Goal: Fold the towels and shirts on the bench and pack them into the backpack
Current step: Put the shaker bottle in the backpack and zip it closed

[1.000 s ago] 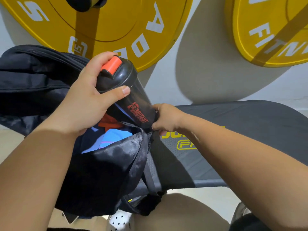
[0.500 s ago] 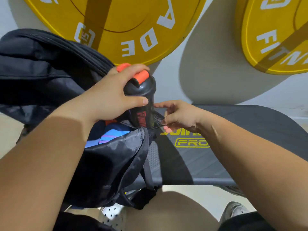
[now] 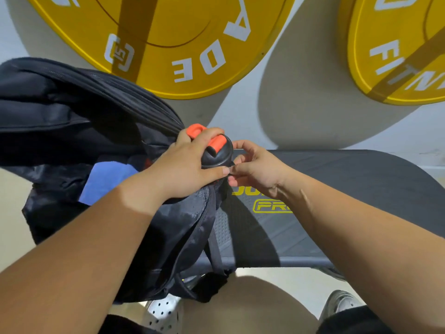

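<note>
A black backpack [image 3: 72, 131] lies open on the left end of the dark bench [image 3: 349, 189]. Folded blue cloth [image 3: 106, 179] shows inside its main opening. My left hand [image 3: 185, 167] grips the lid of a black shaker bottle [image 3: 218, 153] with an orange cap, which stands upright, sunk deep in the backpack's side pocket. My right hand [image 3: 255, 169] pinches the edge of that side pocket right beside the bottle. Most of the bottle's body is hidden by the pocket and my hands.
Two large yellow weight plates [image 3: 183, 44] [image 3: 397, 49] lean against the white wall behind the bench. The bench's right part is bare black padding with yellow lettering [image 3: 269, 206]. My knees and shoes [image 3: 163, 314] are below the bench's front edge.
The bottle went from tilted above the backpack to upright and pushed down into the side pocket. My left hand followed it down; my right hand stayed at the pocket's edge.
</note>
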{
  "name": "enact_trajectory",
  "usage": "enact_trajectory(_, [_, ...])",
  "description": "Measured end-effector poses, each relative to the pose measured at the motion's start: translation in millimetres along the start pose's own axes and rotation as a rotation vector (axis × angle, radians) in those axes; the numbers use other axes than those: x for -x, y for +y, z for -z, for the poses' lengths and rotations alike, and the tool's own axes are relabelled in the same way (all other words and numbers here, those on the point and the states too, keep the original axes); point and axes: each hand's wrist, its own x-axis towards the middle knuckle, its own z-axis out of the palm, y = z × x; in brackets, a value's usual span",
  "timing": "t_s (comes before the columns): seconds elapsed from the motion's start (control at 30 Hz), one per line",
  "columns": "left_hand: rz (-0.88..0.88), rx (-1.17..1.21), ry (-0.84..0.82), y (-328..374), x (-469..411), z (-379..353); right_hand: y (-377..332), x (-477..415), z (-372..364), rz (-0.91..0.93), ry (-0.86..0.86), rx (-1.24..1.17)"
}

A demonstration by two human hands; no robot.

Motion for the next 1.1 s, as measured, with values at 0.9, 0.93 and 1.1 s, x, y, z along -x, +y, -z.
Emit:
enact_trajectory(0.9, [-0.067,-0.01,0.189,60,-40,-34,-27,29,66,0.088,0.304,-0.104])
enact_trajectory(0.93, [-0.067,0.0,0.189,65,-43,-40,-27,31,73,0.09,0.324,-0.095])
enact_trajectory(1.1, [-0.062,-0.071,0.143,86,-46,-72,-15,42,90,0.055,0.389,-0.059])
